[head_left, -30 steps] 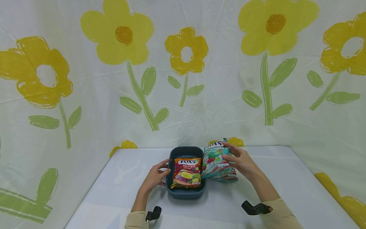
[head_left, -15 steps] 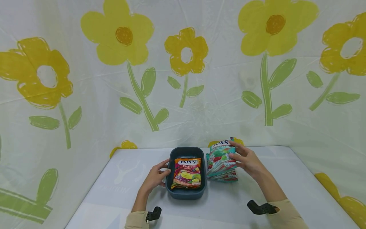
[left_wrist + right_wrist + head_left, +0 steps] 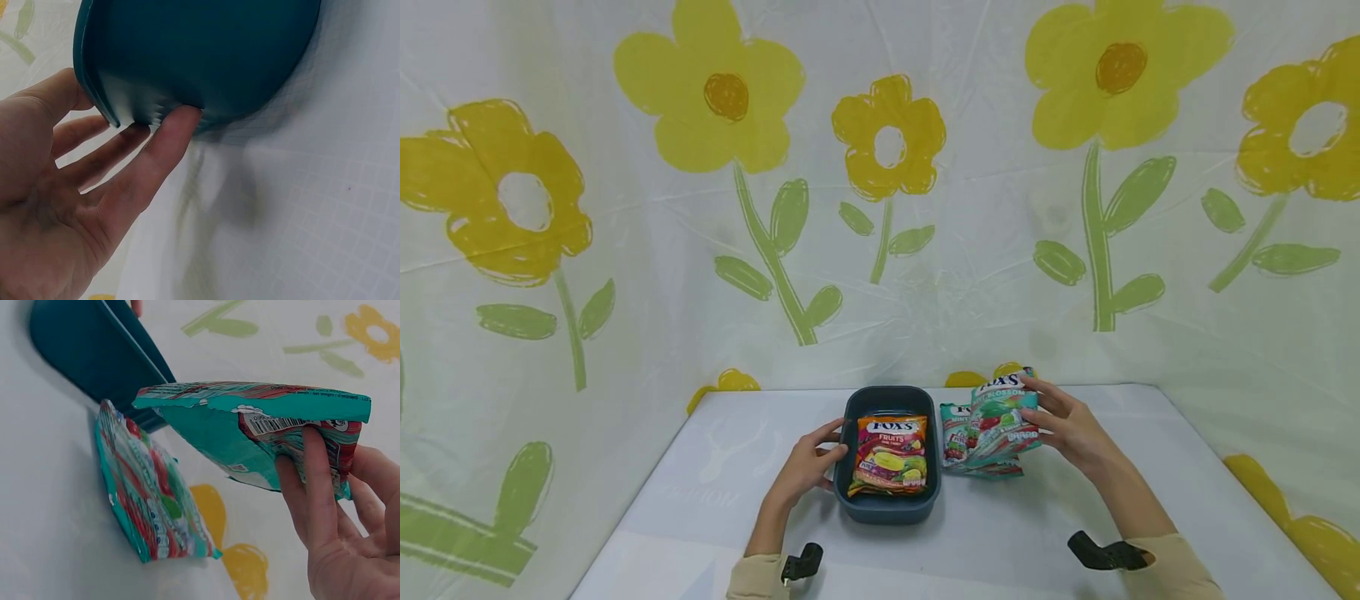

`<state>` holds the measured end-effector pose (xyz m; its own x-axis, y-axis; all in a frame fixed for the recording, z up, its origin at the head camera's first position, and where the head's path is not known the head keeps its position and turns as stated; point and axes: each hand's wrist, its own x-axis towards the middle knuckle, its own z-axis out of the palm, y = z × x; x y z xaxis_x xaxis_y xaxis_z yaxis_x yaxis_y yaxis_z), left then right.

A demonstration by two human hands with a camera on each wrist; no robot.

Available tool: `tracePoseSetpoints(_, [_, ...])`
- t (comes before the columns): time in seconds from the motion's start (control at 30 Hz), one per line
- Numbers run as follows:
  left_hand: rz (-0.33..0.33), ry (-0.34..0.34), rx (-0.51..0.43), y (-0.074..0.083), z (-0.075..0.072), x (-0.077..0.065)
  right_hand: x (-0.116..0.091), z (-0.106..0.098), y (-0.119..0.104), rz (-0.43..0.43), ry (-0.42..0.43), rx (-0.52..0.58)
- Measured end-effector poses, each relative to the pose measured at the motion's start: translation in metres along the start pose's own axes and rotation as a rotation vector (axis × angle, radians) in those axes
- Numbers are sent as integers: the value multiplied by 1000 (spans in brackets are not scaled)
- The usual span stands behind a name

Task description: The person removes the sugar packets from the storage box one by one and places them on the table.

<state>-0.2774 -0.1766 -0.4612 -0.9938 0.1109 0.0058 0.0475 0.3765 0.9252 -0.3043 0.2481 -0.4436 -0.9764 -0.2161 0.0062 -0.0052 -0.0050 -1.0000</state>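
My right hand pinches a teal-and-red Fox's candy bag near its right edge, thumb on one face and fingers on the other. In the right wrist view, this candy bag is tilted, its barcode side showing. A second teal Fox's candy bag lies on the table, partly hidden behind the held one. With my left hand I hold the left side of a dark blue-green rectangular bin, fingers at its rim. Inside the bin lies an orange-and-purple Fox's Fruits candy bag.
A white table bears the bin and the bags. A pale cloth with yellow flowers hangs behind the table and along its sides. Black wrist mounts sit at both sleeves.
My right hand has carried the held candy bag rightward, away from the bin, uncovering more of the second teal bag. The left hand and bin have stayed put.
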Motion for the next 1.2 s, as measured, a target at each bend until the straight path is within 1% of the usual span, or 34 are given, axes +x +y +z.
tracePoseSetpoints(0.4, [5,-20,-9,3,-4,-3,-9,-20,8,15,-1,-14])
tracePoseSetpoints(0.73, [-1,-1,4,3,-1,-3,-18,-42,10,49,28,-89])
tracePoseSetpoints(0.83, [-8,8,16,-2,1,1,-19,-47,11,52,35,-104])
tracePoseSetpoints(1.03, [-11,5,22,-29,3,19,-19,-55,12,56,30,-106])
tracePoseSetpoints(1.1, [-8,-2,16,-33,2,21,-18,-57,12,65,31,-108])
tracePoseSetpoints(1.2, [-7,-10,14,-33,1,21,-17,-60,12,81,33,-114])
